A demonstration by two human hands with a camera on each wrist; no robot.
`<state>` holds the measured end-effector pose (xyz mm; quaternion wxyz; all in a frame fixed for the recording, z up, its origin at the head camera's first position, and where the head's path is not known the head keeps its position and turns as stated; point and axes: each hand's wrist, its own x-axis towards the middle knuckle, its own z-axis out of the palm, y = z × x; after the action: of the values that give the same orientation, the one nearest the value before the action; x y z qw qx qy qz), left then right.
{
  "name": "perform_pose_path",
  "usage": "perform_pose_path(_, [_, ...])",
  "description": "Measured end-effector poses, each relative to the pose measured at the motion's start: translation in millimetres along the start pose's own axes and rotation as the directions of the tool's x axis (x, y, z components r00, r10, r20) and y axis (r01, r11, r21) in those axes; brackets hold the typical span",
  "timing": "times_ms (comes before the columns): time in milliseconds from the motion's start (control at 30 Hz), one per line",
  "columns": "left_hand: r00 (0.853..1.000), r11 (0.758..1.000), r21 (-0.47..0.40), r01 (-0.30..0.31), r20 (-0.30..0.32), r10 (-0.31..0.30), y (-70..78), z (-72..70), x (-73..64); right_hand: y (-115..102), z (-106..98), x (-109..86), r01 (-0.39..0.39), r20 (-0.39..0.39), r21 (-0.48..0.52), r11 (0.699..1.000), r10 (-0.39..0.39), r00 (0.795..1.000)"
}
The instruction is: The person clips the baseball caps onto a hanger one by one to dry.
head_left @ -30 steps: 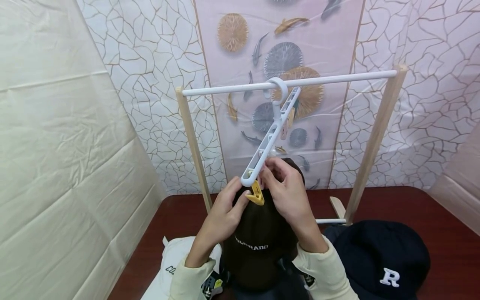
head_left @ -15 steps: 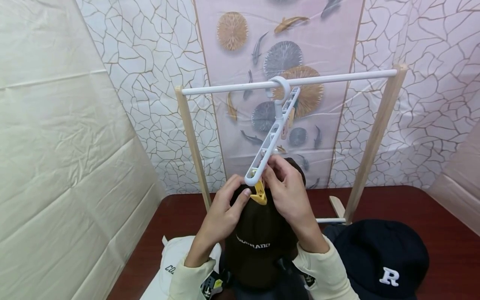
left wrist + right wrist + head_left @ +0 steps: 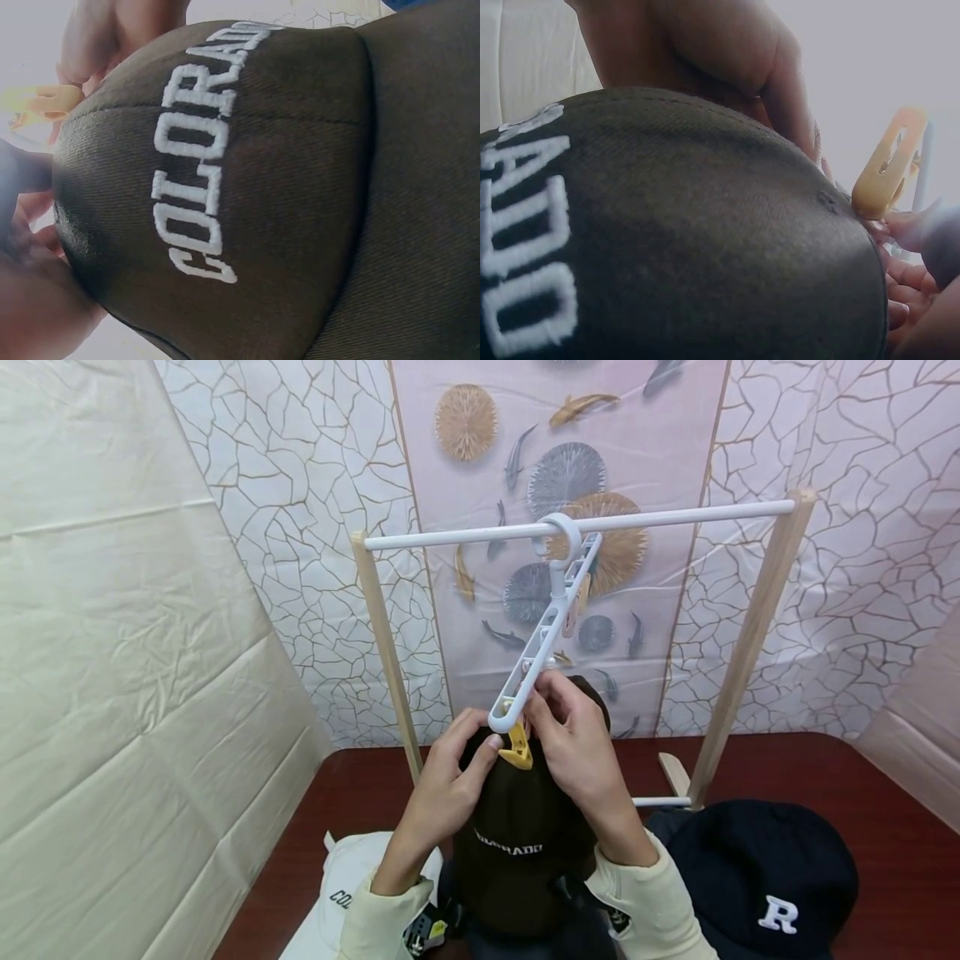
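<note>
A dark brown cap (image 3: 517,893) with white raised lettering hangs below the near end of a white clip hanger (image 3: 554,614). My left hand (image 3: 441,781) pinches the cap high on its crown, the fingers mostly behind the fabric. Under the hanger bar, my right hand (image 3: 579,747) pinches a pink clothespin (image 3: 527,727), largely covered by the thumb and fingers, at the cap's top edge. Between the two hands dangles a yellow clothespin (image 3: 517,752); in the right wrist view this yellow clothespin (image 3: 889,165) shows right beside the cap's edge.
The hanger hooks over the white rail (image 3: 675,516) of a wooden-legged rack (image 3: 753,643). On the dark red table (image 3: 795,760) lie a white cap (image 3: 352,868) at left and a navy cap (image 3: 772,860) with an R at right. More clothespins hang farther along the hanger.
The hanger's near end and the yellow clothespin have shifted slightly right. The left thumb has come off the yellow clothespin's side a little. Both hands otherwise stay nearly in place.
</note>
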<state>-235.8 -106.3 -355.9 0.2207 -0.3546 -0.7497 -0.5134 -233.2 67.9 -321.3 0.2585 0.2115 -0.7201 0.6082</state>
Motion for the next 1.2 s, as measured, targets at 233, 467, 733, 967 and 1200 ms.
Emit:
perform_pose_path(233, [0.998,0.999,-0.029,0.036,-0.042,-0.037,0.3,3.5,1.4,-0.4,0.8,0.4,0.010,0.012,-0.012,1.000,-0.010,1.000])
perform_pose_path(467, [0.996,0.997,-0.046,0.055,-0.064,-0.058,-0.4,4.9,1.2,1.2,2.5,0.6,0.017,0.004,-0.032,0.999,-0.017,1.000])
perform_pose_path(733, [0.992,0.997,-0.051,0.059,-0.105,-0.064,0.9,5.8,3.1,0.5,3.0,1.5,0.014,0.021,-0.059,0.998,-0.013,1.000])
perform_pose_path(967, [0.991,0.996,-0.068,0.058,-0.113,-0.065,3.0,4.3,5.3,0.2,0.3,1.5,0.012,0.055,-0.078,0.997,-0.007,0.998])
perform_pose_path(1200, [0.989,0.993,-0.102,0.057,-0.129,-0.070,1.5,4.1,5.3,2.1,0.5,1.6,-0.022,0.097,-0.146,0.989,0.037,0.995])
